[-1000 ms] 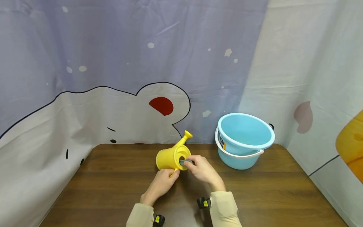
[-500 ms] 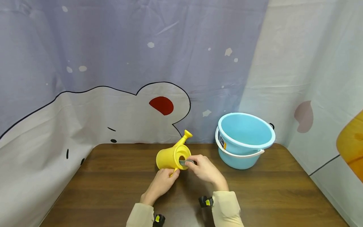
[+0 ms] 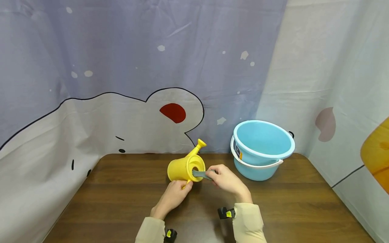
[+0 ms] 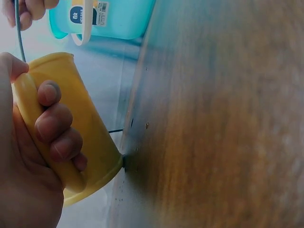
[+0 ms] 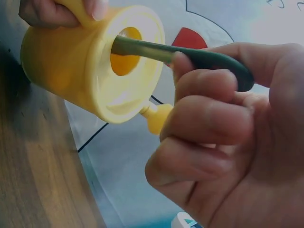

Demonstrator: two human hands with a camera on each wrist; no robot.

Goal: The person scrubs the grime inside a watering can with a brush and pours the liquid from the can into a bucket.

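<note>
1. on my feed a lilac and white printed curtain (image 3: pixel 121 50) hangs behind the watering can, and a red shape (image 3: pixel 174 113) on it shows above the can in the head view.
2. a brown wood-grain desk (image 3: pixel 121 202) spreads out on both sides of the can.
3. i see the yellow watering can (image 3: pixel 178 170) tilted over, top facing toward the right hand, spout (image 3: pixel 196 150) angled up; i cannot tell how much of its base rests on the desk.
4. the left hand (image 3: pixel 172 196) is wrapped round the can's handle (image 4: pixel 28 92), on the near side of the can.
5. just beside the can's top, the right hand (image 3: pixel 227 181) pinches a grey-green tool (image 3: pixel 199 174); the tool passes into the can's round opening, its far end hidden from me inside.
6. right of the can, apart from it, a blue bucket (image 3: pixel 258 173) stands upright, its white bail (image 3: pixel 258 166) lowered across the front.
7. cream sleeves (image 3: pixel 249 222) show nearer to me than the can.
</note>
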